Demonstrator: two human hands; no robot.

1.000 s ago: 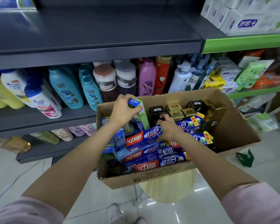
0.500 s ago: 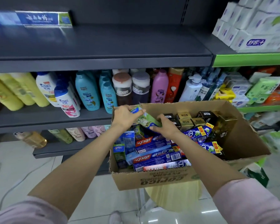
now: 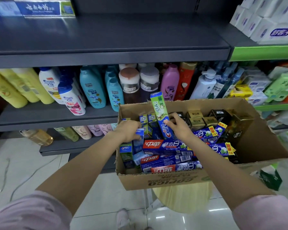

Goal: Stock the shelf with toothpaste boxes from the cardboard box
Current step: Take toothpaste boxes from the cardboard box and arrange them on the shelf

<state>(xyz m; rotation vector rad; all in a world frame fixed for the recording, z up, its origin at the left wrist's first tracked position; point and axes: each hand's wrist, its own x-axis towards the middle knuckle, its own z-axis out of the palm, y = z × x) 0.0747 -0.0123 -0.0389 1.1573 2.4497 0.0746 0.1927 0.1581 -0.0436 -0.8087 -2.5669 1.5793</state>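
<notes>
An open cardboard box [image 3: 176, 180] on a round stool holds several toothpaste boxes in blue, red, black and gold. My right hand [image 3: 179, 127] grips a green and blue toothpaste box [image 3: 160, 112] and holds it upright above the pile. My left hand [image 3: 129, 131] reaches into the box's left side, its fingers curled round a small blue toothpaste box [image 3: 138, 138]. The dark grey shelf [image 3: 106, 35] above is mostly bare, with a long blue toothpaste box [image 3: 40, 8] lying at its back left.
Shampoo bottles [image 3: 91, 90] fill the shelf behind the cardboard box. White packs [image 3: 269, 22] sit on the green-edged shelf at the upper right. The pale round stool [image 3: 181, 196] stands on a glossy tiled floor. My foot shows at the bottom.
My right hand has taken the green and blue box from my left hand and raised it upright. My left hand dropped back into the cardboard box onto a small blue box.
</notes>
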